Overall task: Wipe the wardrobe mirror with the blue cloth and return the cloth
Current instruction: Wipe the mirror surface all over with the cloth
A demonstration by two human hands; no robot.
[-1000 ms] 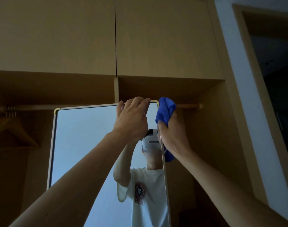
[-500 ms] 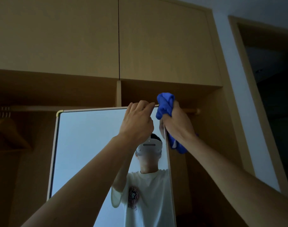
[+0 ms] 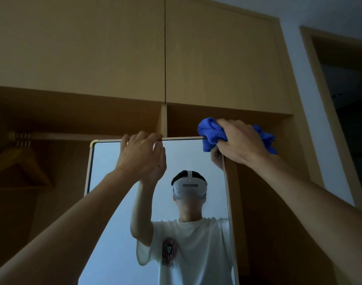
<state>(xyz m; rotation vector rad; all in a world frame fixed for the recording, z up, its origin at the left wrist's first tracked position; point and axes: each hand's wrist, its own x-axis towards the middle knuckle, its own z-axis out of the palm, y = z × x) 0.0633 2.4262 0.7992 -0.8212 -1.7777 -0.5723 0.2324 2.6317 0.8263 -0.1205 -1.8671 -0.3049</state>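
Upright mirror (image 3: pixel 114 192), long axis vertical. Gripping top edge with left hand (image 3: pixel 140 155); clutching blue cloth (image 3: pixel 212 132) at top-right corner with right hand (image 3: pixel 239 140).

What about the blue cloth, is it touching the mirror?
Touching. The head view shows the blue cloth, bunched in the right hand, wrapped over the top right corner of the mirror, with no gap.

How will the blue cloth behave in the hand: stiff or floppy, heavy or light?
Probably floppy: the blue cloth is bunched into soft folds in the right hand, with a loose end sticking out past the hand. Likely light, since one hand holds the whole wad up at the top right corner of the mirror.
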